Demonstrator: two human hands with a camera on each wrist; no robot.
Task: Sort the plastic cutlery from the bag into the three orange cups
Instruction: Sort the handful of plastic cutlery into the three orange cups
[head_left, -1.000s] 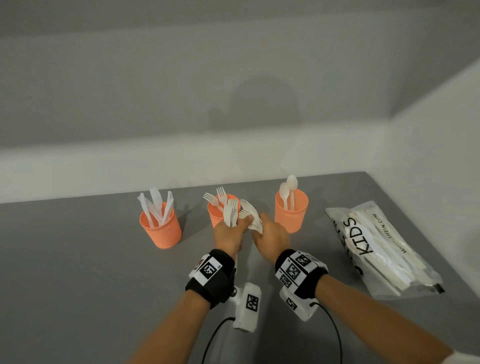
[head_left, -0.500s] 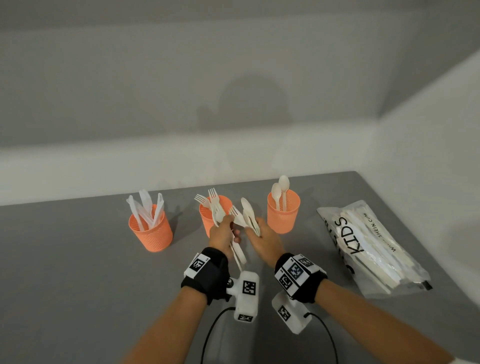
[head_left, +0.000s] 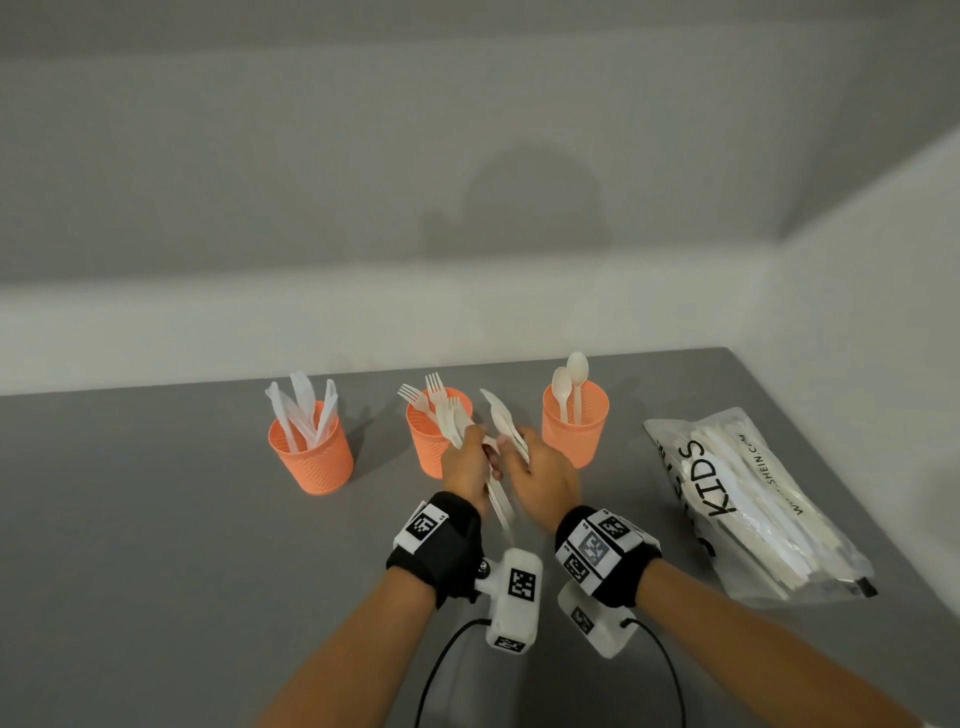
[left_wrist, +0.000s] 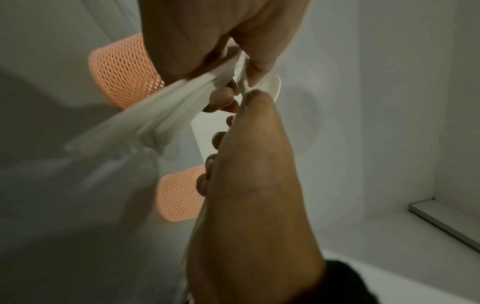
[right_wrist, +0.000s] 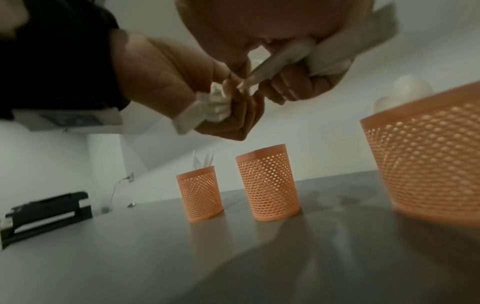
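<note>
Both forearms reached forward side by side, each wrist wrapped in a black band with a white camera unit beneath. The left hand (head_left: 470, 462) was curled in a fist round a bundle of white cutlery (head_left: 496, 493). The right hand (head_left: 543, 480), close beside it with fingertips nearly touching, had its fingers closed on more cutlery pieces (head_left: 506, 423).

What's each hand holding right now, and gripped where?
Left hand grips a bundle of white cutlery around mid-handle, fork heads up. Right hand grips a second bundle low on the handles.
</note>
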